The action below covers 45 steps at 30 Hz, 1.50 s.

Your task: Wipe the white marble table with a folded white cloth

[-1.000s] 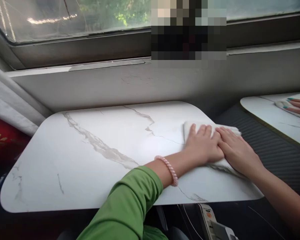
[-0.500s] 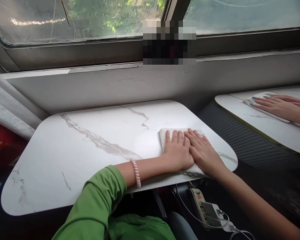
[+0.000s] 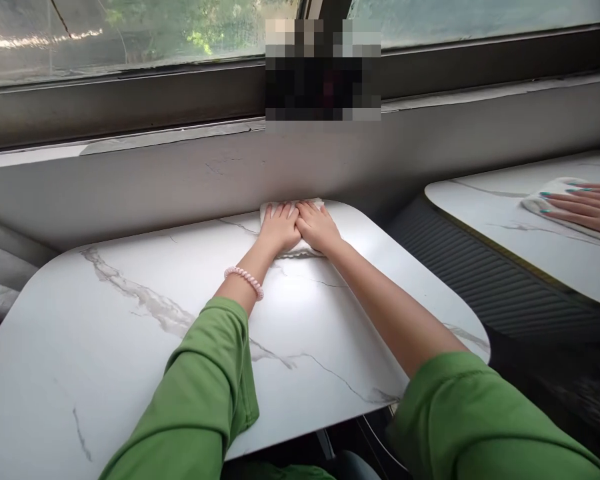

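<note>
A folded white cloth (image 3: 305,253) lies at the far edge of the white marble-patterned table (image 3: 145,373), close to the wall. My left hand (image 3: 281,228) rests flat on its left part, fingers stretched forward. Beside it my right hand (image 3: 318,227) presses on the right part, also with fingers out, and the two hands touch at the thumbs. Both arms reach forward in green sleeves. A pink coiled band (image 3: 245,280) circles my left wrist.
At the right, another person's hand (image 3: 587,207) lies on a white cloth (image 3: 540,200) on a second marble-patterned table (image 3: 485,200). A grey wall (image 3: 180,173) and window frame (image 3: 130,100) run behind. A white cable (image 3: 380,443) hangs below the near edge.
Both my hands have slid the cloth from the near right of the table to its far edge. The other person's hand and cloth have shifted right, and my view has turned somewhat.
</note>
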Available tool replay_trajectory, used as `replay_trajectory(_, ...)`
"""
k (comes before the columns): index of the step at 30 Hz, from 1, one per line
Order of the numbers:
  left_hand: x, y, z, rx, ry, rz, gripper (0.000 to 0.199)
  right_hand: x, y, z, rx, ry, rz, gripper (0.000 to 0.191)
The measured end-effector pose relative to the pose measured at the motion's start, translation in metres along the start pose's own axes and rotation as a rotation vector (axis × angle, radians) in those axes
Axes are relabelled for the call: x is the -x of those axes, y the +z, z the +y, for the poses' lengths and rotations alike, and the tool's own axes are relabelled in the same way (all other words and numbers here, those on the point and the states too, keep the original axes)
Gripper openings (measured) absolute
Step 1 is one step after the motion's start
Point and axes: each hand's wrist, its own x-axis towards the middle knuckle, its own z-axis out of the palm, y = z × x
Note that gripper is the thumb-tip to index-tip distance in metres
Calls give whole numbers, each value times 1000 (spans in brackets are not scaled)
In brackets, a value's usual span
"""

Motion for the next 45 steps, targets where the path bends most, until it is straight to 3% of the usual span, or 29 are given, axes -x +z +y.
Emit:
replay_trajectory(7, -8, -3, -3, 4, -28, 3, 53, -11, 0, 2, -30, 22, -11, 54)
replay_trajectory(16, 18, -4, 9, -18, -66, 13, 55, 11, -14, -9, -74, -5, -71, 55)
replay_trajectory(21, 52, -6, 25, -17, -54, -10, 56, 49, -25, -19, -49, -21, -97, 56)
replay_trajectory(28, 125, -14, 64, -31, 80, -48, 58, 141, -43, -35, 13, 8, -69, 57)
replay_trajectory(34, 185, -24, 95, -38, 144, -50, 61, 210, -55, -46, -2, -65, -7, 58)
replay_trajectory(38, 204, -30, 100, -83, 175, -56, 62, 228, -58, -53, -18, -91, 17, 61)
replay_trajectory(45, 203, -27, 95, -44, 171, -61, 62, 223, -57, -55, -23, -94, 10, 63)
